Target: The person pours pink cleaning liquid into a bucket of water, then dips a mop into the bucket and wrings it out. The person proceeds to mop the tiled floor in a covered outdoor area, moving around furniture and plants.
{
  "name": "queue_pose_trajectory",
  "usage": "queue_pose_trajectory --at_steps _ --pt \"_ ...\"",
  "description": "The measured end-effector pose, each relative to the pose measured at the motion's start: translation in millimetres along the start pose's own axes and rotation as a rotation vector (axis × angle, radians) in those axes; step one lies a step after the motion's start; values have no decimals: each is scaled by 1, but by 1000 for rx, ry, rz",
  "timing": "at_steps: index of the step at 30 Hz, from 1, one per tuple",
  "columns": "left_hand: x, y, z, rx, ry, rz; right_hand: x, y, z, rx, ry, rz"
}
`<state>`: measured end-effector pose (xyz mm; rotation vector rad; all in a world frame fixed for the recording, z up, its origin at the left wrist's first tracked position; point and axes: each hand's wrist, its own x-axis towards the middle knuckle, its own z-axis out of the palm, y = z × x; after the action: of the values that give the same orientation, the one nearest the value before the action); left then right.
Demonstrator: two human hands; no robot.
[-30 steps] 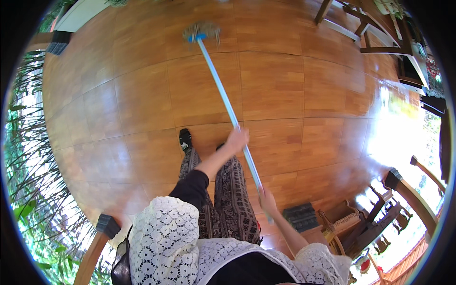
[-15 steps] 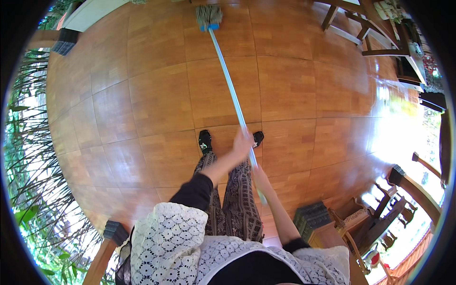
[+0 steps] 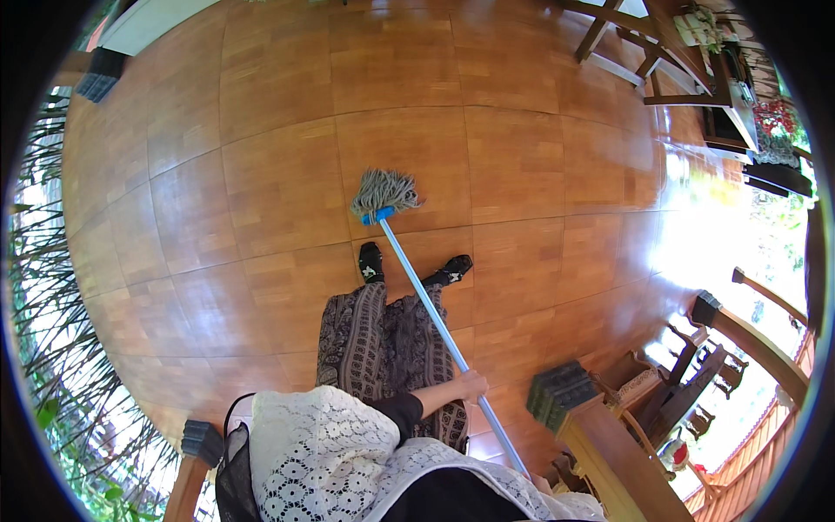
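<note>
A string mop [image 3: 385,193] with grey strands and a blue head rests on the tiled floor, just in front of my feet. Its light blue handle [image 3: 424,298] slants back toward my right side. My left hand [image 3: 470,385] reaches across my legs and is closed around the upper part of this handle. Close to the handle's top end, by my right hip, only a small part of my right hand [image 3: 541,484] shows; it looks closed on the handle, its fingers largely hidden by my white lace top.
Glossy brown floor tiles [image 3: 278,187] spread around me. A wooden post with a dark base [image 3: 561,396] stands close on my right, with carved wooden furniture [image 3: 639,383] behind it. Wooden table legs [image 3: 600,35] are at the far right. Plants [image 3: 56,287] line the left edge.
The mop head has come back across the floor from far ahead to near my feet. Both hands have drawn the handle back toward my right hip. My right foot has turned outward.
</note>
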<state>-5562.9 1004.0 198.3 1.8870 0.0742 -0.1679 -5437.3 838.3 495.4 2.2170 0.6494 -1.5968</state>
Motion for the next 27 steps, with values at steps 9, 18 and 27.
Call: queue_pose_trajectory --at_steps 9,18,27 --pt "-56 -121 -110 335 233 -205 243 -212 27 14 265 -449" --pt "-151 -264 -309 943 628 -763 357 -486 11 787 -298 -440" --pt "-173 -221 -269 955 469 -918 289 -407 59 833 -573 -415"
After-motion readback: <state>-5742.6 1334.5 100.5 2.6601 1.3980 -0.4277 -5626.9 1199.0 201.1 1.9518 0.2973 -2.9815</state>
